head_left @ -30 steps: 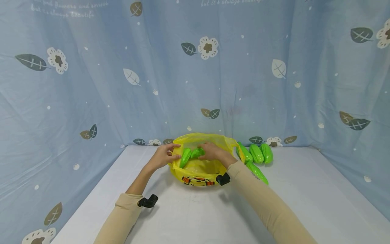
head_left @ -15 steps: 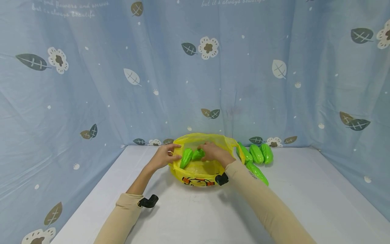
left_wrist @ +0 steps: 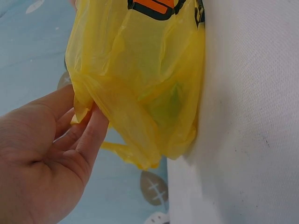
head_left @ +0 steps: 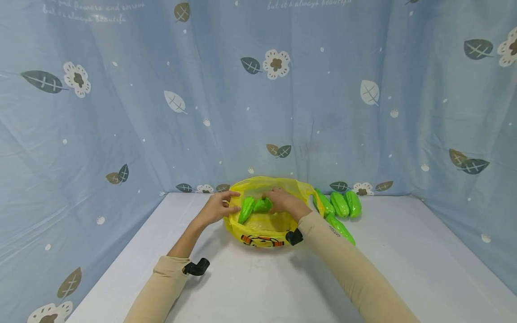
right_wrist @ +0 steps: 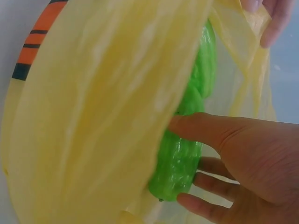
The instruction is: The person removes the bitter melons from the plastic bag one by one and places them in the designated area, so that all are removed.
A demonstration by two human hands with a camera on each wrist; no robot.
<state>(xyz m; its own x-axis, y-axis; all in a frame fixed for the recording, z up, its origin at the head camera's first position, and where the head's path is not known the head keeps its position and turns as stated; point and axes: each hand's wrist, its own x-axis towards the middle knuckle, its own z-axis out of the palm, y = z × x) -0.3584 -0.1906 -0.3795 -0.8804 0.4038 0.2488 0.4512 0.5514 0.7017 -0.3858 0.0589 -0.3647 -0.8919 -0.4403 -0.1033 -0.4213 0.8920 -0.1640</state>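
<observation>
A yellow plastic bag (head_left: 258, 226) with an orange and black print lies on the white table, its mouth gaping toward me. At its left rim my left hand (head_left: 216, 207) grips the plastic; in the left wrist view some fingers pass behind a fold of the bag (left_wrist: 135, 51). My right hand (head_left: 284, 202) reaches inside the mouth. Its thumb and fingers hold a glossy, ridged green cucumber-shaped vegetable (right_wrist: 175, 163), thumb in front and fingers behind. A second green vegetable (head_left: 246, 209) lies in the bag, to the left of the held one.
Several more green vegetables (head_left: 340, 204) lie on the table right of the bag, one of them (head_left: 340, 229) nearer me beside the right sleeve. A blue patterned curtain (head_left: 282, 112) hangs behind and at both sides of the white table (head_left: 258, 287).
The right hand and forearm have shifted very slightly inside the bag, and the held vegetable has turned a little. The left hand stays at the rim.
</observation>
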